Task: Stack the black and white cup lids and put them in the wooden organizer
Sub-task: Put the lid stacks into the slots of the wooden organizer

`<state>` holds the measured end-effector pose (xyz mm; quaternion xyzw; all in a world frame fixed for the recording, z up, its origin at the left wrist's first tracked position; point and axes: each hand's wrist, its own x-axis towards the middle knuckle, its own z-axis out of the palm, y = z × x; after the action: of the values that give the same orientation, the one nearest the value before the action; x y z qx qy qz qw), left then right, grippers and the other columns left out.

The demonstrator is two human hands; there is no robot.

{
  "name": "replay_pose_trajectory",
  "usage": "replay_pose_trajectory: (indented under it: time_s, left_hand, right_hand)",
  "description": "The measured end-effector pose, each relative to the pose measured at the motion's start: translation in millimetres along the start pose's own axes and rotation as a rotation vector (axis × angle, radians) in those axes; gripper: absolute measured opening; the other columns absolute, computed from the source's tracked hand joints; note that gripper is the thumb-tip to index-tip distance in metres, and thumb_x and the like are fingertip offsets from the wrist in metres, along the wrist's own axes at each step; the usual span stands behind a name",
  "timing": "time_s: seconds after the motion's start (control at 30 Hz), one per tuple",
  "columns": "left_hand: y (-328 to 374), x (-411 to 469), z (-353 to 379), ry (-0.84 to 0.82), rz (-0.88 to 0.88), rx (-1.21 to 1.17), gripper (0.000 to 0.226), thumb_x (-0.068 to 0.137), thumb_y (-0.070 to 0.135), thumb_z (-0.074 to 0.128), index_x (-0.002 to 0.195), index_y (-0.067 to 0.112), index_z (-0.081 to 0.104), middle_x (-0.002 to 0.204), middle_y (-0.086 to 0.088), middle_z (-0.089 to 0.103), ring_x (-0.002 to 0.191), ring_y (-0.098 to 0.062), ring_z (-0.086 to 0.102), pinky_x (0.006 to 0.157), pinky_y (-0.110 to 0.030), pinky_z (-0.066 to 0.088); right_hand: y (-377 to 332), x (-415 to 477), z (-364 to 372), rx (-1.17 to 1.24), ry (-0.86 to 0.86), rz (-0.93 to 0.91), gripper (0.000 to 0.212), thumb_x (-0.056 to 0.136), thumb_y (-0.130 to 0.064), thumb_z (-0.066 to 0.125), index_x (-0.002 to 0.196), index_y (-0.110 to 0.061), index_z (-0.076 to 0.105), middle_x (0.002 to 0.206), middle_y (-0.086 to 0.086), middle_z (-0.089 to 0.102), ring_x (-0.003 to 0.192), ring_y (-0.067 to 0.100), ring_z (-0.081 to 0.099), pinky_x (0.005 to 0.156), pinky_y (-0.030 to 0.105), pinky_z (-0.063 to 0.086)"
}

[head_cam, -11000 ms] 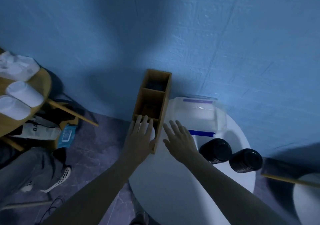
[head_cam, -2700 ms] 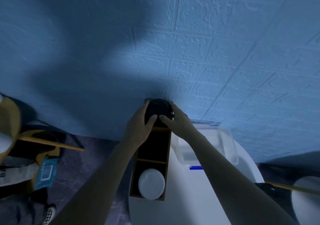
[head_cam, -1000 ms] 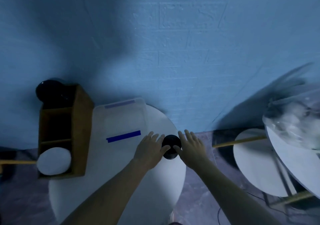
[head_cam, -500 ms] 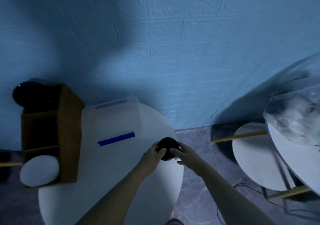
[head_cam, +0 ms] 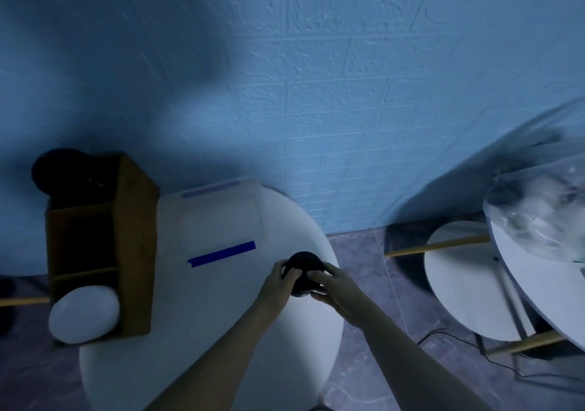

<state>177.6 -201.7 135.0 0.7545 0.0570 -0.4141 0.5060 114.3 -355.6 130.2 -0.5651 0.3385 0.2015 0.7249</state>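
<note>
At the right edge of the round table, left hand and right hand grip the black lid stack.

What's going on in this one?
A person grips a stack of black lids between the left hand and right hand, near the right edge of the round table. The organizer stands at the table's left, with white lids in its near compartment and more black lids at its far end. The middle compartment is too dark to read.
</note>
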Motion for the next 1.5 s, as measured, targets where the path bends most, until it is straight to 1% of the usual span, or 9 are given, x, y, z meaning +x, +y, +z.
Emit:
replay_pose_trajectory:
  time_s: [0.1,0.2,0.37,0.5,0.7,0.8,0.97,1.13,1.5]
  left_hand:
    - [8.1,-16.2,-24.7,0.028,0.006,-0.089,0.061,0.082,0.051,0.057,0.136,0.024,0.046,0.126,-0.008,0.059,0.113,-0.022,0.059,0.086,-0.035,0.053]
    - [19.7,-32.3,-67.3,0.062,0.094,-0.169,0.064,0.066,0.059,0.062,0.123,0.031,0.055,0.124,-0.007,0.062,0.111,-0.021,0.062,0.097,-0.044,0.056]
    - [45.9,-68.8,-155.9,0.168,0.299,-0.149,0.051,0.068,0.065,0.058,0.112,0.039,0.054,0.116,0.001,0.064,0.109,-0.016,0.065,0.094,-0.040,0.057]
    - [52.8,-97.6,-232.6,0.269,0.362,-0.165,0.044,0.077,0.057,0.062,0.117,0.039,0.057,0.119,0.001,0.066,0.110,-0.016,0.066,0.095,-0.041,0.058]
    - [44.1,-121.0,-314.6,0.328,0.387,-0.240,0.017,0.098,0.033,0.057,0.115,0.035,0.055,0.111,0.007,0.066,0.100,-0.001,0.065,0.085,-0.022,0.054]
    - [32.7,-120.9,-346.3,0.345,0.362,-0.232,0.018,0.102,0.029,0.054,0.120,0.031,0.056,0.115,0.004,0.065,0.103,-0.002,0.063,0.091,-0.028,0.053]
    - [25.1,-116.6,-378.8,0.326,0.333,-0.228,0.020,0.103,0.027,0.053,0.123,0.027,0.055,0.112,0.007,0.064,0.097,0.000,0.063,0.082,-0.022,0.055]
    - [14.2,-107.6,-393.8,0.298,0.286,-0.206,0.011,0.104,0.031,0.051,0.107,0.040,0.056,0.112,0.007,0.065,0.099,-0.002,0.061,0.091,-0.031,0.052]
    - [-4.5,-94.6,-405.6,0.253,0.256,-0.218,0.021,0.106,0.026,0.048,0.107,0.045,0.059,0.107,0.017,0.067,0.094,0.007,0.065,0.078,-0.016,0.048]
  right_hand:
    - [-9.7,-10.5,30.4,0.073,-0.015,-0.031,0.035,0.094,-0.021,0.068,0.129,-0.021,0.061,0.124,0.008,0.070,0.114,0.023,0.068,0.098,0.038,0.056]
    - [-38.8,-22.4,66.6,0.035,-0.056,-0.083,0.040,0.093,-0.026,0.071,0.130,-0.025,0.058,0.124,0.006,0.069,0.113,0.019,0.068,0.100,0.040,0.055]
    - [-100.6,-37.4,143.6,-0.068,-0.141,-0.196,0.047,0.090,-0.051,0.069,0.130,-0.029,0.056,0.124,0.001,0.068,0.115,0.018,0.067,0.097,0.043,0.058]
    - [-135.2,-35.0,221.3,-0.097,-0.174,-0.220,0.056,0.084,-0.058,0.069,0.126,-0.023,0.057,0.123,0.006,0.068,0.114,0.026,0.067,0.093,0.044,0.059]
    - [-158.4,-20.1,315.8,-0.153,-0.192,-0.217,0.050,0.090,-0.053,0.068,0.121,-0.016,0.057,0.119,0.008,0.068,0.103,0.028,0.072,0.094,0.043,0.059]
    - [-158.4,-11.8,346.7,-0.157,-0.198,-0.207,0.054,0.087,-0.054,0.072,0.120,-0.014,0.058,0.117,0.010,0.070,0.100,0.027,0.074,0.091,0.040,0.060]
    - [-151.4,4.4,379.8,-0.160,-0.159,-0.206,0.061,0.081,-0.061,0.075,0.118,-0.015,0.059,0.114,0.010,0.072,0.098,0.024,0.075,0.093,0.044,0.060]
    - [-144.8,11.3,396.3,-0.190,-0.102,-0.203,0.060,0.081,-0.062,0.074,0.118,-0.017,0.060,0.108,0.009,0.074,0.097,0.027,0.075,0.094,0.047,0.059]
    - [-142.2,26.0,411.6,-0.291,-0.089,-0.179,0.045,0.090,-0.056,0.067,0.115,-0.019,0.064,0.105,0.006,0.075,0.098,0.023,0.073,0.096,0.044,0.058]
